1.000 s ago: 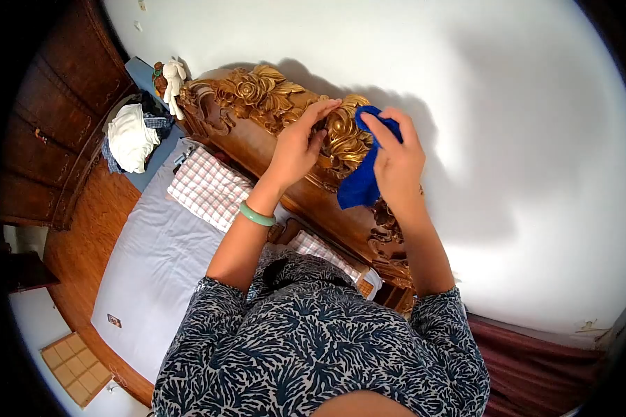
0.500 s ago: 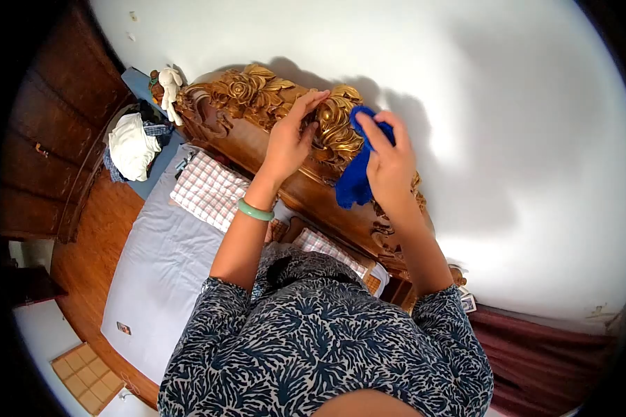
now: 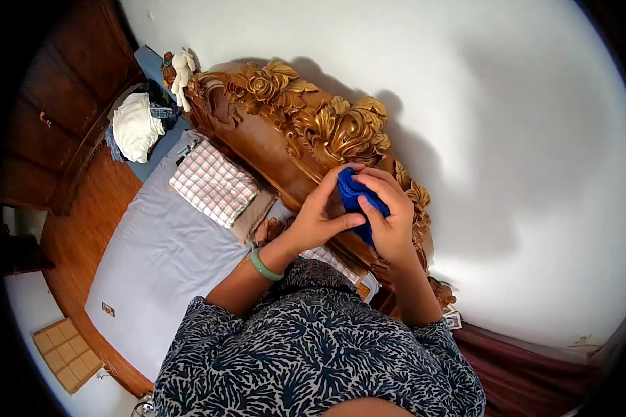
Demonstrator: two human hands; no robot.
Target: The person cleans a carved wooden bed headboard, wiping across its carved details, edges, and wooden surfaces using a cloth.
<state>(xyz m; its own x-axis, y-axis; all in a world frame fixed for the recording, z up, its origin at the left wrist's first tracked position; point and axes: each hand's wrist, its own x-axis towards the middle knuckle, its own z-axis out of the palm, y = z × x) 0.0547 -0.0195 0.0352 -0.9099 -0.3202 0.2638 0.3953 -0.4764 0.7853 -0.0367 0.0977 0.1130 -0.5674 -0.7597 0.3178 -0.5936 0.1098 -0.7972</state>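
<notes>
A bunched blue cloth [image 3: 352, 189] is between my two hands, in front of the carved wooden headboard [image 3: 254, 135]. My right hand [image 3: 394, 224] is closed on the cloth, its fingers curled over the top and its thumb pressing the side. From the other side my left hand [image 3: 318, 217] cups the cloth, fingertips at its upper edge and thumb stretched towards it. A green bangle [image 3: 264, 267] circles my left wrist. Gold-coloured carved flowers and leaves [image 3: 348, 128] rise along the top of the headboard, just beyond my hands.
Below the headboard is a bed with a grey sheet [image 3: 153, 243] and a checked pillow [image 3: 214, 182]. A white plush toy [image 3: 181, 76] leans at the headboard's far left end, near piled clothes [image 3: 136, 128]. The white wall [image 3: 522, 139] stands behind; a dark red curtain [image 3: 522, 372] is at lower right.
Both hands have drawn back from the gilded carving towards my body. My left hand has left the carving and come to the cloth, which is now bunched up instead of hanging.
</notes>
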